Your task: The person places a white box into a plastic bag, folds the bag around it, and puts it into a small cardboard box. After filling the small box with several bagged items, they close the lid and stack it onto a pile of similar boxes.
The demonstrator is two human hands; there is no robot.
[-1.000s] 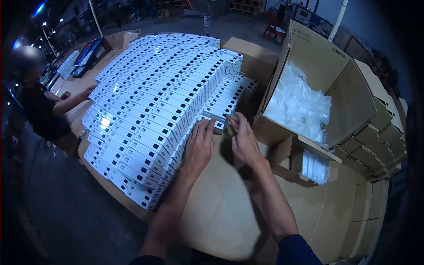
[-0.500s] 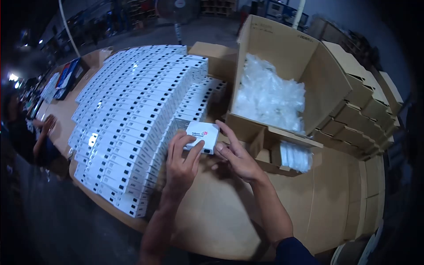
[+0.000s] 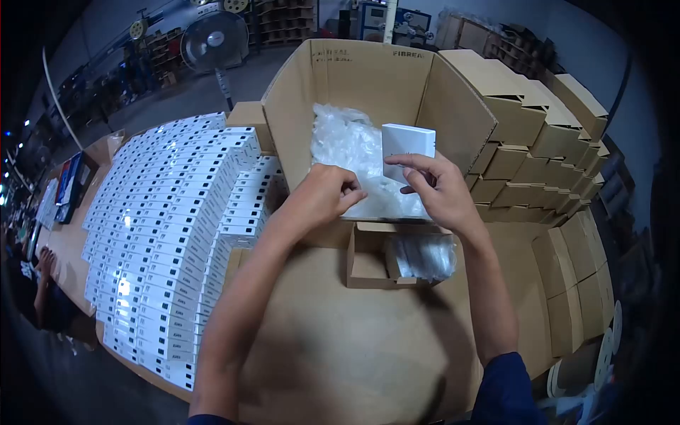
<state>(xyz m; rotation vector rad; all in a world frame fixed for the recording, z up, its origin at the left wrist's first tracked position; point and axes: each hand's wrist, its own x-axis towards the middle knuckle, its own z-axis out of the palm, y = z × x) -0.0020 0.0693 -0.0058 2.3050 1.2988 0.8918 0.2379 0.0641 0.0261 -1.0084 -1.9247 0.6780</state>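
Note:
My right hand [image 3: 445,190] holds a small white box [image 3: 409,144] upright between thumb and fingers, above the near side of a large open carton [image 3: 283,106]. To its left, my left hand [image 3: 327,197] has its fingers curled and thumb pressed in; whatever it may pinch is hidden or too small to make out. Behind both hands, a heap of clear plastic bags [image 3: 347,138] lies in the carton. Just below the hands stands a small open cardboard box [image 3: 368,282] with plastic-wrapped pieces [image 3: 423,256] in its right part.
Long stacked rows of white boxes [image 3: 152,241] cover the table's left side. Folded brown cartons [image 3: 528,152] are piled at right, with more cardboard [image 3: 574,283] at the right edge. A fan [image 3: 214,44] stands behind. Another person's hand [image 3: 47,262] rests at far left.
The white box has moved from both hands near the stacked rows to my right hand alone, raised before the large carton. My left hand has let go of it. The view has swung right.

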